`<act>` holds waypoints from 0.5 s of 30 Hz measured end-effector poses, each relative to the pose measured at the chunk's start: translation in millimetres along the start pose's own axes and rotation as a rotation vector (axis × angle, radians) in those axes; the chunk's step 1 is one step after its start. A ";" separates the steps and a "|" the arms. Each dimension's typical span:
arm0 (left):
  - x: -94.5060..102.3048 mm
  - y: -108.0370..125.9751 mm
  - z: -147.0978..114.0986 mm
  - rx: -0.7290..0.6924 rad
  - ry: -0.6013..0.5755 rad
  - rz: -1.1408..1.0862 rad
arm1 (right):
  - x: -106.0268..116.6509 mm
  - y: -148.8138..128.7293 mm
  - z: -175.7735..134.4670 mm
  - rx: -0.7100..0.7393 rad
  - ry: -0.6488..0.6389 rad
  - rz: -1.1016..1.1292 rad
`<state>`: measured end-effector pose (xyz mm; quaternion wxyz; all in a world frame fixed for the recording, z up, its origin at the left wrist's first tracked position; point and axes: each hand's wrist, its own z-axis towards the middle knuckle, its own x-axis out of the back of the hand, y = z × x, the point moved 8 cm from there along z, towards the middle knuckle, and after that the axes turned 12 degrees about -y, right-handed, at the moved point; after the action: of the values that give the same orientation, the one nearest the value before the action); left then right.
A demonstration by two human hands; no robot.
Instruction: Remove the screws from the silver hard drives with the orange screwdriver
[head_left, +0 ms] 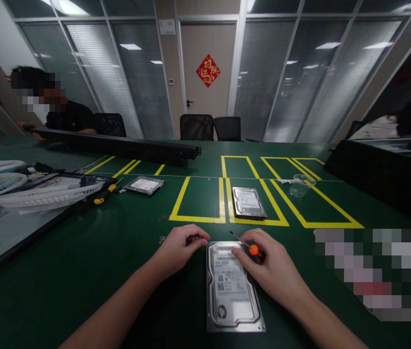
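Green table [136,300] runs under everything; both your forearms are cut off by the bottom edge. Nearest: hard drive [232,291], flat, label up, directly before you and between your hands. Its long axis runs away from you, far end leaning slightly left; round silvery spot at the near end. Part of its far right edge is hidden by your right hand [273,257].

Those right fingers are closed around a small orange-ended screwdriver [254,249], handle mostly covered, thin shaft pointing away and left above the drive's far end. Your left hand [178,249] has thumb and forefinger pressed together at the far left corner; cannot tell whether anything small lies between them. Just left of it, a little cluster of metal bits [162,239], too small to identify. On the right, a pixelated patch [372,271]; contents unreadable.

Farther: second drive [248,201] inside a yellow-taped rectangle, clear cup [299,186] right of it. To the left, yellow-black screwdriver [104,195] and third drive [145,184]. Beyond, a long black bar [118,144], a co-worker [69,116] partly behind it, then a door [194,43].
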<state>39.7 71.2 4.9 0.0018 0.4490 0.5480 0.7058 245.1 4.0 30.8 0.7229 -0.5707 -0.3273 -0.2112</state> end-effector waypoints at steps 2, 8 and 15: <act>-0.3 0.7 -0.6 -0.006 0.000 0.010 | 1.9 0.2 -0.4 -0.004 0.021 0.004; -2.2 6.6 0.7 -0.034 -0.019 0.055 | 5.0 -0.1 -0.3 -0.026 0.044 -0.002; -1.9 9.0 2.0 -0.012 -0.015 0.083 | 3.9 0.4 -1.3 -0.008 0.037 -0.001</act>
<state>46.5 68.2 10.7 -0.0207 0.4763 0.5249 0.7051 248.4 3.2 33.1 0.7264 -0.5695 -0.3132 -0.2234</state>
